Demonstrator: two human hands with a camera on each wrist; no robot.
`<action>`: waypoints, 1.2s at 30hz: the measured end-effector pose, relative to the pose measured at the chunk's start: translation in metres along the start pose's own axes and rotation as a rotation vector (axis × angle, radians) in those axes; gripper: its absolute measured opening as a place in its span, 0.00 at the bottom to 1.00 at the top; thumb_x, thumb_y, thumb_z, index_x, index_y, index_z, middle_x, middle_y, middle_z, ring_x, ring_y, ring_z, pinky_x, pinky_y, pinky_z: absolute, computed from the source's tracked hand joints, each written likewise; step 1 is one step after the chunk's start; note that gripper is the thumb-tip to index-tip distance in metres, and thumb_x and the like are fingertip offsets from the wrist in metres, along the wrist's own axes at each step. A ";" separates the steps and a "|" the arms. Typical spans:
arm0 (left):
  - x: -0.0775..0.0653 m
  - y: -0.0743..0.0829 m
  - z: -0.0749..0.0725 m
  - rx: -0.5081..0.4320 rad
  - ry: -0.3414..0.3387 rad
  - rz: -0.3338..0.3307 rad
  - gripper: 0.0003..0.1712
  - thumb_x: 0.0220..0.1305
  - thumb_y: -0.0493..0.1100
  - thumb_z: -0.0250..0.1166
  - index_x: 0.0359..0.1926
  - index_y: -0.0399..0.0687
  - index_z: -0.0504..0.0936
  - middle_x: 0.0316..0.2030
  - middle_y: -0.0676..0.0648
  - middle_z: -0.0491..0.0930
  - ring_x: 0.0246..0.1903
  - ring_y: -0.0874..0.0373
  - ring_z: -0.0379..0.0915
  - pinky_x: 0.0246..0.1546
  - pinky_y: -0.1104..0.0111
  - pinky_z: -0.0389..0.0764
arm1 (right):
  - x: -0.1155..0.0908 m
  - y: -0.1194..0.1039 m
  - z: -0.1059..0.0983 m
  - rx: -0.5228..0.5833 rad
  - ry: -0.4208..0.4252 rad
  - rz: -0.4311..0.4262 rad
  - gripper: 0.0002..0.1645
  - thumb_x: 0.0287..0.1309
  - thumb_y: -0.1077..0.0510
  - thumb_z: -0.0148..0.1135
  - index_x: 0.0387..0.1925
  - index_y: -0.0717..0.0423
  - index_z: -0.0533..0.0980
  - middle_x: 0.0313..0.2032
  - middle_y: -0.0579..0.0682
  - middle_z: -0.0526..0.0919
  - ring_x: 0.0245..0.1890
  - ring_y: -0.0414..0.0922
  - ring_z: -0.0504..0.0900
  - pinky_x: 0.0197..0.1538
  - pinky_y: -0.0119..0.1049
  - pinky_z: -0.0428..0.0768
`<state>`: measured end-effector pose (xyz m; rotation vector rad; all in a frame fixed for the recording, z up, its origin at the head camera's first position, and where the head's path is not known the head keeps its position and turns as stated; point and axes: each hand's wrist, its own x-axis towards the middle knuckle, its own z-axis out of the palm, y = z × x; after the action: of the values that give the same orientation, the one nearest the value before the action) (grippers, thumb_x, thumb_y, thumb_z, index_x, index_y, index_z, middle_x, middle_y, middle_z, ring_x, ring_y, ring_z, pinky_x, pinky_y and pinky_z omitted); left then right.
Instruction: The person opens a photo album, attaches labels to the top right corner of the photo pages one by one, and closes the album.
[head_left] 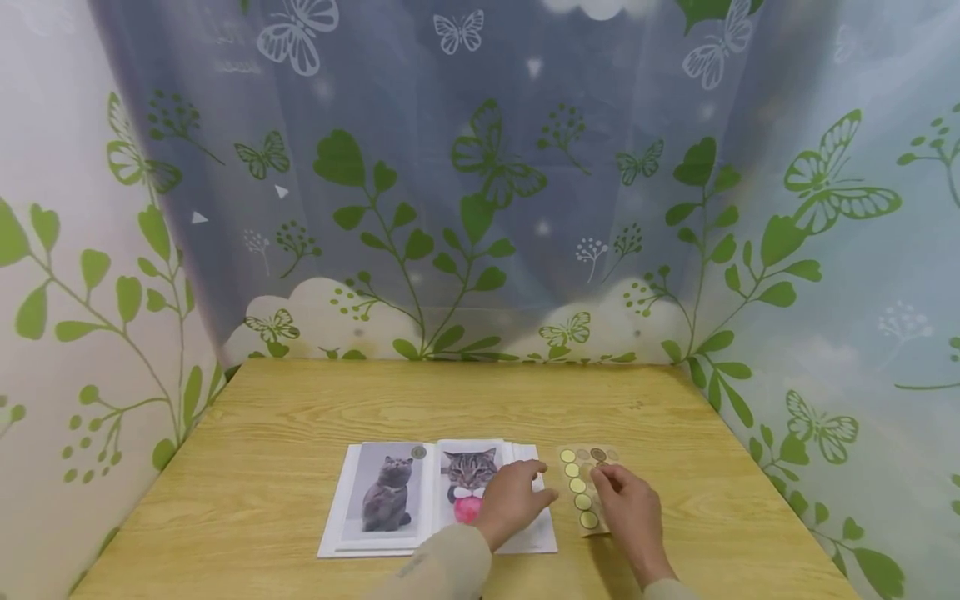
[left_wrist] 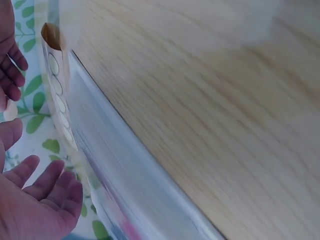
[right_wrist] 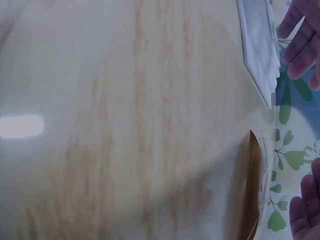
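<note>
An open photo album lies on the table, a grey cat picture on its left page and a tabby cat with a pink ball on its right. A round sticker sits at the left picture's top right corner. My left hand hovers over the right page, fingers spread and holding nothing. Beside the album is a sheet of round stickers, its near edge curled up. Above the sheet, my right hand pinches a small pale round sticker between thumb and fingers.
The wood-grain table extends around the album and sheet. A curtain printed with leaves and butterflies hangs behind and at both sides. In the right wrist view, a bright reflection shows on the tabletop.
</note>
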<state>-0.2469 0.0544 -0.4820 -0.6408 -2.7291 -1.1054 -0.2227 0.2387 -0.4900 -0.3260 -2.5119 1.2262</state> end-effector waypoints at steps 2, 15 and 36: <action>-0.001 -0.004 -0.005 0.047 0.012 0.014 0.23 0.57 0.49 0.72 0.49 0.39 0.84 0.42 0.42 0.85 0.42 0.47 0.80 0.43 0.57 0.81 | 0.001 -0.001 0.002 -0.013 -0.002 -0.004 0.14 0.66 0.52 0.63 0.43 0.58 0.84 0.33 0.50 0.85 0.31 0.43 0.78 0.35 0.36 0.76; -0.015 -0.035 -0.033 0.349 -0.070 0.010 0.30 0.59 0.57 0.70 0.55 0.41 0.80 0.56 0.39 0.78 0.59 0.43 0.71 0.61 0.46 0.70 | 0.007 -0.004 0.018 -0.102 -0.048 -0.105 0.10 0.65 0.55 0.62 0.39 0.57 0.84 0.24 0.43 0.80 0.25 0.40 0.74 0.30 0.36 0.73; -0.047 -0.069 -0.054 0.348 -0.052 -0.060 0.38 0.59 0.60 0.67 0.65 0.43 0.75 0.63 0.29 0.69 0.64 0.31 0.63 0.61 0.35 0.63 | 0.015 -0.013 0.042 -0.120 -0.099 -0.207 0.07 0.64 0.55 0.63 0.35 0.52 0.85 0.24 0.42 0.79 0.23 0.40 0.72 0.24 0.36 0.71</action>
<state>-0.2365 -0.0430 -0.4990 -0.5440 -2.8991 -0.6045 -0.2537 0.2055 -0.5007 -0.0311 -2.6313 1.0376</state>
